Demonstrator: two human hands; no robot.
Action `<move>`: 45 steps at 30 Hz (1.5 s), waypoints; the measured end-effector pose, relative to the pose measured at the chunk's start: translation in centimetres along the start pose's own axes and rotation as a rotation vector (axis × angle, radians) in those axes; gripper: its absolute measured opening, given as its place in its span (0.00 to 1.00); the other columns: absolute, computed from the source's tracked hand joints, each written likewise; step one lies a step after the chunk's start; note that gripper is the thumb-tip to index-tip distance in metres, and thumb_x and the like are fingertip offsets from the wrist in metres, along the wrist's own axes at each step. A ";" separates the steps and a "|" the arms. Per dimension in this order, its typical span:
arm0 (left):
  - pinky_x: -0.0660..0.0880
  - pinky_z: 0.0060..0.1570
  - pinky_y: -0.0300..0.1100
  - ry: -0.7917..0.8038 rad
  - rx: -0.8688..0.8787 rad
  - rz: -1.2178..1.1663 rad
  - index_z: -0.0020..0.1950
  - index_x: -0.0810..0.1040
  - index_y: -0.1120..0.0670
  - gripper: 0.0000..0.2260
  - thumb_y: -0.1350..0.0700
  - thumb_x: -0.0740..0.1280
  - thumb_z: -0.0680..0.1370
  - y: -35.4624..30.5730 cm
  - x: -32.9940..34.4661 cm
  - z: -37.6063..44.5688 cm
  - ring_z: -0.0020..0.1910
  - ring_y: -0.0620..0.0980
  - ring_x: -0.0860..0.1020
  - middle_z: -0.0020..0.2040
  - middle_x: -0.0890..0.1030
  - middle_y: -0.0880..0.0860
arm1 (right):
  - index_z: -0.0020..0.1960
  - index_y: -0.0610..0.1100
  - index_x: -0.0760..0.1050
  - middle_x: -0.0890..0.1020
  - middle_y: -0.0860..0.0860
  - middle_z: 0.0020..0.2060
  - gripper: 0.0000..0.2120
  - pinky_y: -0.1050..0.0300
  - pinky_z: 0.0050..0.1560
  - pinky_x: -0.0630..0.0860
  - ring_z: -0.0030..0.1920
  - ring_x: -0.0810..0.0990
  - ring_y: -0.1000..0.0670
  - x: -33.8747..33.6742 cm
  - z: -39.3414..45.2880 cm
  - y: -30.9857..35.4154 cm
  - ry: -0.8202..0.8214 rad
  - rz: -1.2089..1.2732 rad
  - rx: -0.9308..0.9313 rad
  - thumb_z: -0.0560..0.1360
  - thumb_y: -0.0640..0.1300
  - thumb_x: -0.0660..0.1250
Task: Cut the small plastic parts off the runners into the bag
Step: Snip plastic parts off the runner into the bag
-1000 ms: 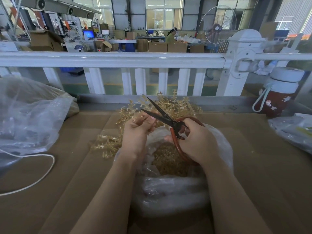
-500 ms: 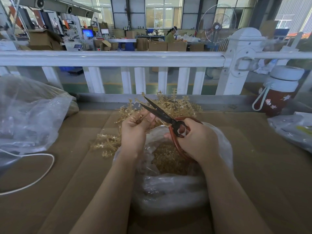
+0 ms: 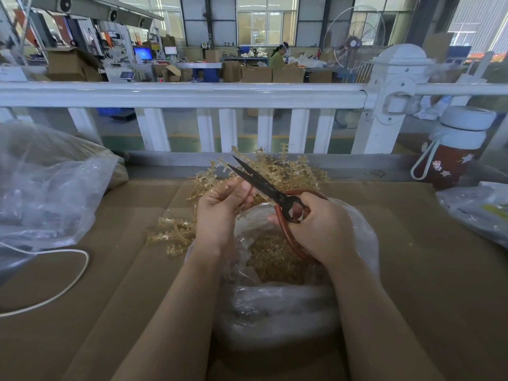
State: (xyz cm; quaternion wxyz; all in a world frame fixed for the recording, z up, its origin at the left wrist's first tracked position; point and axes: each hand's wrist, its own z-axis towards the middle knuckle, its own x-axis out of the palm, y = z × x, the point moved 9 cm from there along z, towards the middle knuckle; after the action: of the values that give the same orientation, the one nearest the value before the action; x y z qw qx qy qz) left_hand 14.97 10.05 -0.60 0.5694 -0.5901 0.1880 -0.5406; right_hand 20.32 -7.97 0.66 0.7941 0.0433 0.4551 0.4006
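The right hand (image 3: 320, 224) is curled round the red handles of the scissors (image 3: 270, 192), whose dark blades stand slightly apart and point up and left. The left hand (image 3: 220, 213) pinches a tan runner (image 3: 242, 211) between curled fingers, just beside the blades, above the open mouth of the clear bag (image 3: 275, 306). Cut parts (image 3: 275, 257) lie heaped inside the bag. More runners (image 3: 288, 171) are piled on the worktop (image 3: 439, 270) behind the hands, with a few to the left of the bag.
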 end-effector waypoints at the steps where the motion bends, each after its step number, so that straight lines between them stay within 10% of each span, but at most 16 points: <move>1: 0.76 0.42 0.36 0.000 -0.003 -0.001 0.43 0.83 0.55 0.07 0.64 0.69 0.77 0.0 0.0 0.0 0.36 0.44 0.78 0.37 0.82 0.49 | 0.43 0.50 0.79 0.80 0.59 0.32 0.31 0.71 0.34 0.71 0.33 0.77 0.60 0.1 0.0 0.0 -0.005 0.003 -0.006 0.67 0.78 0.60; 14: 0.75 0.45 0.39 -0.014 -0.075 -0.003 0.46 0.83 0.58 0.04 0.63 0.69 0.77 0.8 -0.2 -0.1 0.37 0.45 0.77 0.38 0.82 0.52 | 0.37 0.55 0.78 0.81 0.62 0.32 0.23 0.63 0.32 0.75 0.35 0.80 0.60 0.9 0.0 -0.8 0.062 0.263 0.089 0.64 0.75 0.66; 25: 0.78 0.45 0.40 0.094 -0.145 0.115 0.43 0.87 0.52 0.06 0.55 0.75 0.68 2.0 0.8 -0.2 0.43 0.48 0.81 0.42 0.86 0.53 | 0.39 0.55 0.80 0.83 0.62 0.32 0.07 0.70 0.32 0.74 0.34 0.82 0.60 1.2 0.3 -1.4 0.034 0.596 0.169 0.73 0.49 0.76; 29: 0.76 0.54 0.51 0.061 -0.106 0.098 0.40 0.84 0.52 0.04 0.53 0.74 0.70 1.6 0.6 -0.1 0.45 0.54 0.79 0.39 0.83 0.52 | 0.38 0.54 0.79 0.83 0.61 0.33 0.08 0.68 0.31 0.75 0.34 0.82 0.59 1.0 0.4 -1.3 0.035 0.561 0.172 0.74 0.49 0.76; 34: 0.76 0.44 0.39 -0.038 -0.058 0.040 0.49 0.81 0.61 0.07 0.59 0.72 0.75 1.1 -0.3 0.3 0.37 0.46 0.78 0.41 0.81 0.55 | 0.41 0.60 0.78 0.83 0.67 0.38 0.16 0.61 0.41 0.77 0.40 0.81 0.63 0.8 0.1 -1.3 0.055 0.491 0.212 0.63 0.70 0.74; 45: 0.77 0.47 0.39 -0.126 0.018 0.200 0.49 0.83 0.56 0.04 0.57 0.73 0.76 0.8 -1.5 0.5 0.40 0.42 0.81 0.40 0.84 0.47 | 0.49 0.61 0.74 0.78 0.70 0.35 0.20 0.79 0.36 0.68 0.42 0.75 0.74 -1.3 -0.4 0.3 0.010 0.179 0.037 0.69 0.74 0.68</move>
State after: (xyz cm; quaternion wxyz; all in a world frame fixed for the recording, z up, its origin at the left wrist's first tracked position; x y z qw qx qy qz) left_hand 15.21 11.34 -1.86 0.6362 -0.5962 0.2050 -0.4447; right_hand 19.49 -8.70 1.46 0.7520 0.0965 0.4604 0.4618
